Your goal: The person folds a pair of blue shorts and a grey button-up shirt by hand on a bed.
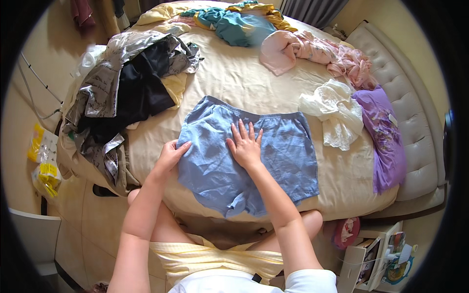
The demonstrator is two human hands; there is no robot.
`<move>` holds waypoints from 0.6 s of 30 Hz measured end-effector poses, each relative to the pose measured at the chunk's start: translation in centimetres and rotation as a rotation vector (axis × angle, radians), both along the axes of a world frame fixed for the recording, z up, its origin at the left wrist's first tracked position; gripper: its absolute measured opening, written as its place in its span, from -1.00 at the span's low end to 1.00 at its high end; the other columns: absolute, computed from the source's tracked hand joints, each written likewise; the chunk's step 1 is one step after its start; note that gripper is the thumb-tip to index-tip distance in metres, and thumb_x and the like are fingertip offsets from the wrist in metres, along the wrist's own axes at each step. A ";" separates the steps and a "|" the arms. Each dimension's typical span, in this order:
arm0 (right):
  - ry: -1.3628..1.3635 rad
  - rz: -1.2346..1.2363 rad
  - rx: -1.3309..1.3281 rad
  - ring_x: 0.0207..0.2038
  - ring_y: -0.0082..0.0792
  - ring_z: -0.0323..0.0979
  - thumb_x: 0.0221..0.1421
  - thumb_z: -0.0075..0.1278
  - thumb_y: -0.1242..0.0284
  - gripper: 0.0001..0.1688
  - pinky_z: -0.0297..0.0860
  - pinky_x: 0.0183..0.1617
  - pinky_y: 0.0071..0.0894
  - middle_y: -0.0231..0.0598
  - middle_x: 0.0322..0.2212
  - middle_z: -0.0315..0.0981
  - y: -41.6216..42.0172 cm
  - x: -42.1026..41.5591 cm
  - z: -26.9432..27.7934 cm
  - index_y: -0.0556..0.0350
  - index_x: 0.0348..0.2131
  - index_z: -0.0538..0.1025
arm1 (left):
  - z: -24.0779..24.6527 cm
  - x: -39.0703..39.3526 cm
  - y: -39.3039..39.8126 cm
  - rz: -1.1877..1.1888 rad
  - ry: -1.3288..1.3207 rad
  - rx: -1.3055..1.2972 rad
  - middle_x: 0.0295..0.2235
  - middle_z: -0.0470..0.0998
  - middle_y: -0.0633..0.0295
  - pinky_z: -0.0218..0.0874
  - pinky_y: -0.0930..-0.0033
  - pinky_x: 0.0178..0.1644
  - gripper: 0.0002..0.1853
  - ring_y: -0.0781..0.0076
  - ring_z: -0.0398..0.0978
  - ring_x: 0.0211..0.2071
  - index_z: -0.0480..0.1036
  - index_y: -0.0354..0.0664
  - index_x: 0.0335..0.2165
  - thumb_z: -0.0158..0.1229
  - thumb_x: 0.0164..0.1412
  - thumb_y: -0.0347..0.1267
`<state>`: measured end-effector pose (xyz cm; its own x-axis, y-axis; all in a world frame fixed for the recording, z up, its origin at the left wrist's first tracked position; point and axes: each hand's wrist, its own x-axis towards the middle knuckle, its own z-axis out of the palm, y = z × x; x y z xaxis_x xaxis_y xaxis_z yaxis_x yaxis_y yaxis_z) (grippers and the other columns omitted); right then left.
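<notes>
A pair of blue shorts (pixel 282 154) with an elastic waistband lies spread over the near edge of the bed, waistband away from me and the legs towards me. My left hand (pixel 172 155) pinches the left side edge of the shorts between thumb and fingers. Palm down and fingers spread, my right hand (pixel 246 146) rests on the fabric just below the middle of the waistband. Wrinkles run across the cloth, and one leg hem is turned up near the bed's edge.
A heap of black and grey printed garments (pixel 143 80) covers the bed's left side. Teal clothing (pixel 234 25) and pink clothing (pixel 311 47) lie at the back. White lace clothing (pixel 335 110) and a folded purple garment (pixel 383 143) sit by the padded headboard (pixel 406 110). An open-drawer nightstand (pixel 355 263) stands lower right.
</notes>
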<state>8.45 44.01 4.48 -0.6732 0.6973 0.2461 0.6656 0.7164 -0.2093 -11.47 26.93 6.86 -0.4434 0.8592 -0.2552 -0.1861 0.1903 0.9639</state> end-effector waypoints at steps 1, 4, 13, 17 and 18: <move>-0.008 0.007 0.046 0.30 -0.06 -0.22 0.18 -0.33 -0.03 -0.35 -0.39 0.26 0.29 -0.32 0.25 -0.09 0.0 0.1 -0.2 -0.26 0.18 0.18 | 0.5 0.3 0.0 0.079 -0.050 0.028 -0.36 0.52 0.25 0.28 0.51 -0.30 -0.62 0.60 0.43 -0.41 0.36 -0.38 -0.18 0.15 0.16 -0.28; -0.033 -0.010 0.024 0.30 -0.07 -0.23 0.18 -0.35 -0.05 -0.34 -0.40 0.27 0.26 -0.35 0.25 -0.10 0.0 -0.3 -0.5 -0.28 0.19 0.17 | 1.1 0.4 -1.0 0.222 -0.119 0.037 -0.35 0.50 0.19 0.25 0.52 -0.25 -0.58 0.57 0.42 -0.37 0.37 -0.37 -0.19 0.14 0.16 -0.19; -0.013 0.107 -0.102 0.31 -0.13 -0.27 0.19 -0.35 -0.05 -0.30 -0.42 0.29 0.22 -0.37 0.25 -0.11 -2.0 2.9 1.1 -0.20 0.21 0.11 | 1.1 0.4 -5.0 0.145 0.714 -0.334 -0.31 0.52 0.06 0.26 0.25 -0.13 -0.52 0.12 0.48 -0.29 0.34 -0.33 -0.19 0.27 -0.04 -0.26; 0.201 0.243 -0.253 0.29 -0.22 -0.15 0.21 -0.33 0.01 -0.34 -0.34 0.32 0.04 -0.35 0.23 -0.06 -2.7 5.7 1.3 -0.14 0.20 0.13 | 3.3 4.5 -2.2 0.272 1.529 -0.146 -0.12 0.42 0.01 0.15 0.18 0.02 -0.63 0.04 0.33 -0.06 0.31 -0.26 -0.13 0.13 0.08 -0.35; 0.207 0.212 -0.158 0.28 -0.26 -0.10 0.22 -0.32 0.04 -0.36 -0.32 0.33 -0.03 -0.35 0.22 -0.02 -2.9 6.3 2.2 -0.11 0.19 0.15 | 3.4 5.4 -0.8 0.138 1.488 -0.086 -0.04 0.36 0.01 0.08 0.18 0.08 -0.59 0.07 0.26 0.02 0.29 -0.24 -0.08 0.11 0.11 -0.33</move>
<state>14.71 41.11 6.66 -0.7543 0.5875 0.2930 0.4368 0.7823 -0.4441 -6.03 26.09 10.30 -0.4106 0.7960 0.4449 0.9089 0.3179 0.2700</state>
